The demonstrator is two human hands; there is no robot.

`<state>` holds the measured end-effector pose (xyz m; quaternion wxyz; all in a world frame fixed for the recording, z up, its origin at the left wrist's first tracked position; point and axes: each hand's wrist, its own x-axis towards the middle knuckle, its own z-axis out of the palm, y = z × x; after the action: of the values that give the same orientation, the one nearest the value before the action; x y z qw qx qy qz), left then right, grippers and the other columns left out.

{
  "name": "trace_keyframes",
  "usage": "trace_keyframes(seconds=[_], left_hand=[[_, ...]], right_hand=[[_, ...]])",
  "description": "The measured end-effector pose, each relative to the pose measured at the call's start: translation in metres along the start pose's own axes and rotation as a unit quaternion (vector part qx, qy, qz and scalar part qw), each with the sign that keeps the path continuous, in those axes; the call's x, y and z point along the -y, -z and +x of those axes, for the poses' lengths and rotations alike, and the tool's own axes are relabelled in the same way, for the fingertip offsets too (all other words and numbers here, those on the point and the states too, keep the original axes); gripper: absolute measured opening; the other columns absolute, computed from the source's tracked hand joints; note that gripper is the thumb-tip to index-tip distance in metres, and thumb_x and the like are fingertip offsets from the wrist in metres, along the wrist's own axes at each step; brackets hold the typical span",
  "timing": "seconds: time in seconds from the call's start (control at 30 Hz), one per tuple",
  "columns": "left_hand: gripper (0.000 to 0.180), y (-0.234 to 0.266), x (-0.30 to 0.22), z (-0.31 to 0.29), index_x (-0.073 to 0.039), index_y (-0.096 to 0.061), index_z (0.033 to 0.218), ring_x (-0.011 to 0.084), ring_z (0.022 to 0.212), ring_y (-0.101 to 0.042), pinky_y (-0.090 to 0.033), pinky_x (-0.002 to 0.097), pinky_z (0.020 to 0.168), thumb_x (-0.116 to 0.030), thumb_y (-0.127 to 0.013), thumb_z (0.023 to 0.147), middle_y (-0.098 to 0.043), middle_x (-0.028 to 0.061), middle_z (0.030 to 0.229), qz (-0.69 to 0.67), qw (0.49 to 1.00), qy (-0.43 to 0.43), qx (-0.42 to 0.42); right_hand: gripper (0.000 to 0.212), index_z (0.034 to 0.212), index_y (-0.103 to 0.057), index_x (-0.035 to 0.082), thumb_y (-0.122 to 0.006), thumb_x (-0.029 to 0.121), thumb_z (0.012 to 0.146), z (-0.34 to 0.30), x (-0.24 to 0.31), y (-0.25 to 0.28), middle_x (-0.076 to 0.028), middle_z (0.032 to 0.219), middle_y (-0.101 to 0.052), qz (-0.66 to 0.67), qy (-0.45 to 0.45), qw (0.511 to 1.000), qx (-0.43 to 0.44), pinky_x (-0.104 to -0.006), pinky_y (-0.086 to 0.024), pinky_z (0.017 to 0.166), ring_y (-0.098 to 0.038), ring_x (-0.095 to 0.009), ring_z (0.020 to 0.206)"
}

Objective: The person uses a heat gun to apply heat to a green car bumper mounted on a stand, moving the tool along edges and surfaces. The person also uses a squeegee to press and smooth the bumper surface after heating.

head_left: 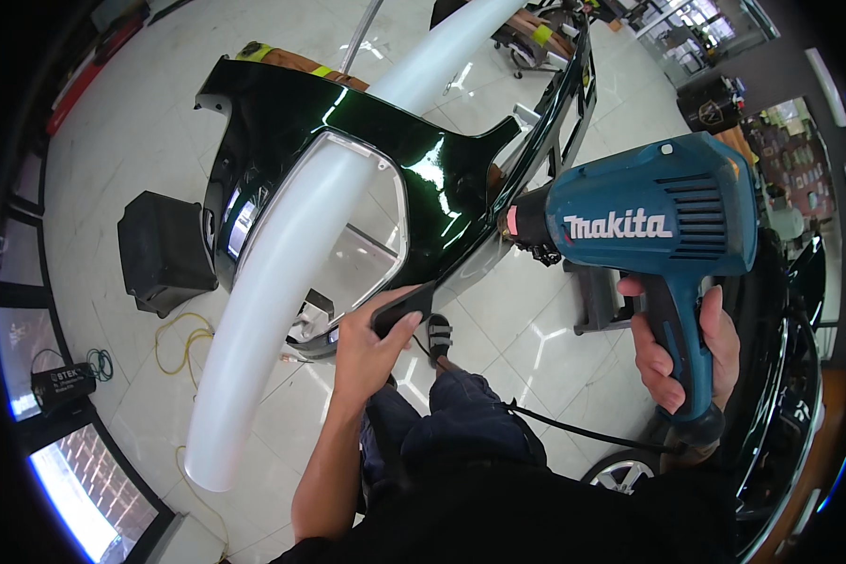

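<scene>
My right hand (681, 348) is wrapped round the handle of a teal and black heat gun (649, 209). Its dark nozzle points left, close to the side edge of a glossy dark green car bumper (348, 113). My left hand (371, 340) is closed on the bumper's near edge, at a black end piece (406, 310), with the thumb on the near side. Some of its fingers are hidden. A thick, curved white tube (282, 254) runs behind the bumper's upper panel and out through its large opening toward the lower left.
A black box (164, 252) stands on the tiled floor left of the bumper. Yellow cord (183, 334) lies near it. A black power cable (583, 432) runs past my legs to the heat gun. At the right stands a dark car (771, 404). A wheeled stand (536, 42) is at the back.
</scene>
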<state>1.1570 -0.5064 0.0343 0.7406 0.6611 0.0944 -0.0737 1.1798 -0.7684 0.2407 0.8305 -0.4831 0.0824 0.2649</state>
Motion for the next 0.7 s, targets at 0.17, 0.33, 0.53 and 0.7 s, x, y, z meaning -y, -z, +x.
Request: trace_keyframes(seconds=[0.17,0.33,0.53,0.7], left_hand=[[0.026,-0.035,-0.016,0.028,0.003,-0.066,0.108,0.0136,0.062,-0.06,-0.049,0.0282,0.061,-0.007,-0.068,0.084,-0.068,0.0102,0.073,0.109,0.99,-0.069,-0.06],[0.02,-0.063,-0.041,0.048,0.005,-0.064,0.1,0.0167,0.061,-0.062,-0.05,0.0295,0.061,-0.008,-0.065,0.083,-0.068,0.0142,0.074,0.198,0.969,-0.116,-0.095],[0.016,-0.084,-0.06,0.061,0.004,-0.062,0.095,0.019,0.055,-0.059,-0.048,0.031,0.057,-0.005,-0.064,0.082,-0.064,0.014,0.068,0.28,0.944,-0.12,-0.126],[0.018,-0.102,-0.065,0.063,0.005,-0.062,0.096,0.0176,0.054,-0.058,-0.047,0.0302,0.056,-0.004,-0.063,0.08,-0.064,0.013,0.067,0.293,0.933,-0.091,-0.19]], right_hand=[[0.076,0.132,-0.035,-0.02,-0.058,0.035,0.084,0.003,0.011,0.023,-0.019,0.067,-0.053,-0.076,-0.009,0.997,-0.011,-0.0258,-0.045,0.035,-0.051,-0.019,0.038],[0.069,0.133,-0.036,-0.014,-0.055,0.031,0.084,-0.019,0.006,0.116,-0.016,0.067,-0.052,-0.042,0.004,0.998,-0.045,-0.0279,-0.046,0.034,-0.052,-0.019,0.039],[0.062,0.129,-0.044,-0.007,-0.06,0.037,0.088,-0.035,-0.017,0.222,-0.01,0.068,-0.054,-0.069,-0.049,0.966,-0.243,-0.0243,-0.044,0.038,-0.051,-0.015,0.043],[0.052,0.125,-0.048,0.001,-0.057,0.039,0.091,-0.043,-0.024,0.305,-0.008,0.069,-0.054,-0.069,-0.14,0.949,-0.274,-0.0259,-0.044,0.041,-0.051,-0.015,0.046]])
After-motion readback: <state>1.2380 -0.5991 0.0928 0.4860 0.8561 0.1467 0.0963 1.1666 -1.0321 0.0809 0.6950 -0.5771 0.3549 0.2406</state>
